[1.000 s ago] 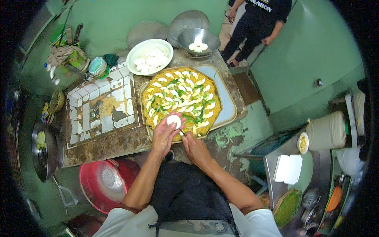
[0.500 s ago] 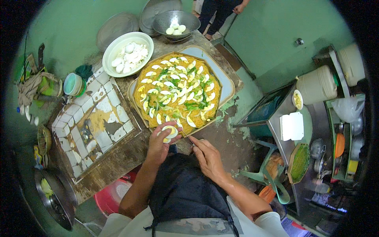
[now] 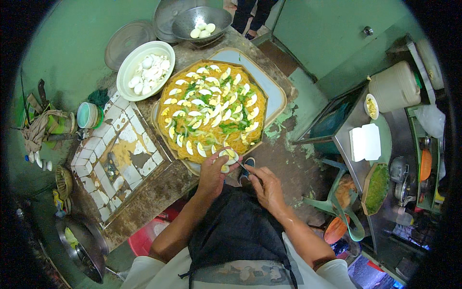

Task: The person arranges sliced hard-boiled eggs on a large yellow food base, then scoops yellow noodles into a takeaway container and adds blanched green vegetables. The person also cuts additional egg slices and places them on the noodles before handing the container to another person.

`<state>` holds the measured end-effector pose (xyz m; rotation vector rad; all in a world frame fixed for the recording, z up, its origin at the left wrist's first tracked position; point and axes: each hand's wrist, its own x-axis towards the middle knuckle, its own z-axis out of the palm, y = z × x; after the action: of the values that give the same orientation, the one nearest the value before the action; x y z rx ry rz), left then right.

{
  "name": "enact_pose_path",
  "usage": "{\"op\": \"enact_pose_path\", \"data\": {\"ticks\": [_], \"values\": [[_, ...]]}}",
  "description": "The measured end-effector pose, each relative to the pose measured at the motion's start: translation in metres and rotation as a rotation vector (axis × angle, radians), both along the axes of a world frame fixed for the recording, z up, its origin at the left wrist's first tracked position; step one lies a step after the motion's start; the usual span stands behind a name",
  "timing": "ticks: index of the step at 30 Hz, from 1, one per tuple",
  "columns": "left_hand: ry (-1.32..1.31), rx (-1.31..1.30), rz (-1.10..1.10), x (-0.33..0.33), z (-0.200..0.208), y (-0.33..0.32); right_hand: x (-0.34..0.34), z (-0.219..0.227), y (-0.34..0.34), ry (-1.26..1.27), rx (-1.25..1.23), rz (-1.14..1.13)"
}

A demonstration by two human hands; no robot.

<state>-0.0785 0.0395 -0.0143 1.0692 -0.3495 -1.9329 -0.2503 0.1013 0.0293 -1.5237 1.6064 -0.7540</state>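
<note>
Just past the near edge of a large octagonal tray of yellow noodles [image 3: 252, 137], my left hand [image 3: 210, 177] holds pieces of a halved boiled egg [image 3: 229, 154], white outside with a yellow yolk. In my right hand [image 3: 268, 189] is a thin-bladed knife [image 3: 242, 165], its tip at the egg; the exact contact is too small to tell. White egg wedges and green leafy vegetables are spread over the noodles.
Beyond the tray stand a pale bowl [image 3: 123, 85] with whole eggs and egg whites, and a metal wok [image 3: 182, 30] with several peeled eggs. A tiled stove top [image 3: 108, 126] lies left. A green plastic chair [image 3: 353, 226] and metal counter are right. Another person's legs [image 3: 262, 17] show behind.
The view has shifted a little, so the tray sits slightly further left and my hands slightly further right. The egg stays in my left hand and the knife in my right.
</note>
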Motion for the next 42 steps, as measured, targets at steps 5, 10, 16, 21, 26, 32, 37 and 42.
{"op": "enact_pose_path", "data": {"ticks": [5, 10, 16, 21, 26, 32, 37, 42], "values": [[-0.067, 0.079, 0.001, -0.009, 0.002, -0.008, -0.017, -0.017, -0.013, -0.06, 0.021, 0.034], [-0.218, 0.092, 0.053, -0.02, 0.007, -0.017, -0.025, -0.022, -0.036, -0.343, 0.385, -0.097], [-0.255, 0.12, 0.111, -0.03, 0.015, -0.015, -0.037, 0.001, -0.025, -0.404, 0.377, -0.005], [-0.111, 0.12, 0.119, -0.041, 0.014, -0.012, -0.052, -0.015, -0.022, -0.179, 0.179, 0.077], [-0.093, 0.147, 0.175, -0.047, 0.01, -0.021, -0.065, -0.033, -0.046, -0.104, -0.068, 0.112], [-0.133, 0.122, 0.178, -0.05, 0.008, -0.029, -0.068, -0.01, -0.069, -0.545, 0.707, -0.057], [-0.112, 0.124, 0.231, -0.044, 0.014, -0.025, -0.055, -0.001, -0.044, -0.33, 0.328, 0.114], [-0.081, 0.093, 0.189, -0.031, 0.014, -0.038, -0.047, -0.033, -0.061, -0.172, 0.065, 0.146]]}}
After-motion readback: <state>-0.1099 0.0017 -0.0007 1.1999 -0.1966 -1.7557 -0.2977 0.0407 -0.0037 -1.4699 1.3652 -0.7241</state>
